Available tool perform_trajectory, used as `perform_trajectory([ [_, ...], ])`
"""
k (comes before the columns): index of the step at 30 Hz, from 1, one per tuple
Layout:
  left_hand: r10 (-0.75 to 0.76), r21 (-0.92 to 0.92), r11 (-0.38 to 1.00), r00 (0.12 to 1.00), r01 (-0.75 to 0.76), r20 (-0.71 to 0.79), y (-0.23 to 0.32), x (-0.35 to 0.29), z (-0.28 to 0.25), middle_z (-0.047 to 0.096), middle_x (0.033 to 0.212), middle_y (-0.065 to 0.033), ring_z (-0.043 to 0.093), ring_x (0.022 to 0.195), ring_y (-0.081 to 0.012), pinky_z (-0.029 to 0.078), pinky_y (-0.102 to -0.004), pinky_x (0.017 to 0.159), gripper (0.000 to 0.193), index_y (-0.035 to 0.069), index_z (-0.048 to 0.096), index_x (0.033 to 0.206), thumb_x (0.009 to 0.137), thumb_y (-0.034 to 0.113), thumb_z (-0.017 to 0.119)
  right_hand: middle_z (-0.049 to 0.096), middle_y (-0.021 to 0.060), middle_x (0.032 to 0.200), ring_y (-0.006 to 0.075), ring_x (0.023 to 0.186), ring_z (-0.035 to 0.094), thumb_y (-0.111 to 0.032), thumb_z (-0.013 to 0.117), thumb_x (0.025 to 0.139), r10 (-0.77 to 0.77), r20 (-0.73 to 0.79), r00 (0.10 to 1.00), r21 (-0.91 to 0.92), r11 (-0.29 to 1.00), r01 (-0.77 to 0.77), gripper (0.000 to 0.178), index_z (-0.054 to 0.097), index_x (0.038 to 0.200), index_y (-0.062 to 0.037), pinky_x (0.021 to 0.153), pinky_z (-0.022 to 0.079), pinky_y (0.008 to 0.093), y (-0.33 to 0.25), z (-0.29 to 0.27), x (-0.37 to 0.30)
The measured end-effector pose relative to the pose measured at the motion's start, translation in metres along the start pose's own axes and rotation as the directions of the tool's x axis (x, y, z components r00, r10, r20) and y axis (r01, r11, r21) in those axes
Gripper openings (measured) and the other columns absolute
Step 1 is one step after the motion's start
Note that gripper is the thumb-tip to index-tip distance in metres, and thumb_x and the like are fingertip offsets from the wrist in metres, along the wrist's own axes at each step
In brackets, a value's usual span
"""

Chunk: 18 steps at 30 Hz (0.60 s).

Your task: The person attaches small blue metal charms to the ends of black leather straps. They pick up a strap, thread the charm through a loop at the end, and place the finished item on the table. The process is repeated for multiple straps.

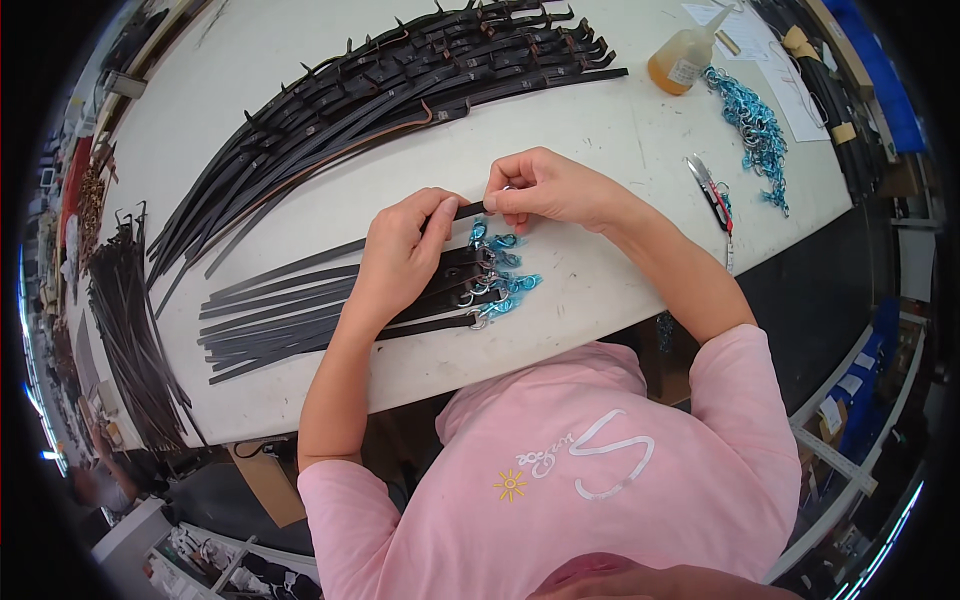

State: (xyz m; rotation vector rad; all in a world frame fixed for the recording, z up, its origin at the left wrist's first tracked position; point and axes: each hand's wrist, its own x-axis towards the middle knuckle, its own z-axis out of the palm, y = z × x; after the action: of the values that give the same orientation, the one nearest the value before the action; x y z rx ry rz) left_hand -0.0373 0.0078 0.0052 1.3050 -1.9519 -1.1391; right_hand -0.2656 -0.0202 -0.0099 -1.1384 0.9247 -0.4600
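Note:
Between my two hands runs a narrow black strap [470, 210], its long tail trailing off to the left over the table. My left hand [403, 245] grips it with thumb and fingers closed. At its right end, my right hand [538, 188] pinches the strap; a bit of shiny metal shows at those fingertips. Just below lie several more black straps [270, 335] side by side. Metal rings and clasps wrapped in blue film [520, 284] sit at their right ends. My left wrist partly covers these straps.
A large bundle of black straps [330, 110] spreads across the far table [640, 140]. Another bundle [130, 320] hangs over the left edge. To the right are a bottle of amber liquid [683, 62], a pile of blue-wrapped clasps [752, 130] and red-handled snips [712, 195].

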Motion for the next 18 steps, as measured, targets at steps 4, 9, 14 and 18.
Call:
perform_trajectory([
  [4,-0.092,-0.066,0.993,0.994,0.096,0.065,-0.008,0.002,-0.001,0.057,0.066,-0.0060,0.049,0.059,-0.0122,0.040,-0.0293,0.056,0.026,-0.003,0.069,0.101,0.102,0.019,0.056,0.062,0.0003,0.077,0.0079,0.069,0.060,-0.019,0.069,0.093,-0.001,-0.003,1.000,-0.017,1.000,0.001,0.017,0.065,0.089,-0.0029,0.065,0.051,0.0226,-0.001,0.001,0.000],
  [9,-0.093,-0.180,0.977,0.991,0.109,0.097,-0.013,0.003,0.001,0.053,0.066,0.0002,0.043,0.062,-0.0074,0.037,-0.0264,0.056,0.027,-0.003,0.068,0.097,0.102,0.022,0.058,0.063,0.0006,0.078,0.0076,0.070,0.060,-0.019,0.067,0.094,0.015,-0.014,1.000,-0.042,0.999,-0.015,0.017,0.065,0.091,-0.0027,0.067,0.051,0.0219,-0.002,0.002,-0.001],
  [14,-0.057,-0.160,0.985,0.996,0.067,0.065,-0.011,0.001,0.002,0.053,0.067,0.0004,0.043,0.063,-0.0066,0.037,-0.0253,0.057,0.026,-0.003,0.067,0.096,0.101,0.021,0.059,0.064,0.0026,0.080,0.0101,0.074,0.060,-0.021,0.062,0.097,-0.080,-0.010,0.997,-0.325,0.943,0.072,0.020,0.063,0.096,-0.0009,0.069,0.049,0.0257,-0.004,0.006,-0.006],
  [18,-0.043,-0.164,0.985,0.998,0.051,0.049,-0.007,-0.001,0.001,0.060,0.071,-0.0032,0.049,0.067,-0.0091,0.041,-0.0269,0.060,0.023,-0.004,0.067,0.096,0.100,0.017,0.059,0.065,0.0068,0.081,0.0163,0.076,0.061,-0.023,0.059,0.099,-0.186,-0.044,0.982,-0.555,0.822,0.131,0.021,0.061,0.101,-0.0016,0.071,0.047,0.0320,-0.009,0.015,-0.019],
])
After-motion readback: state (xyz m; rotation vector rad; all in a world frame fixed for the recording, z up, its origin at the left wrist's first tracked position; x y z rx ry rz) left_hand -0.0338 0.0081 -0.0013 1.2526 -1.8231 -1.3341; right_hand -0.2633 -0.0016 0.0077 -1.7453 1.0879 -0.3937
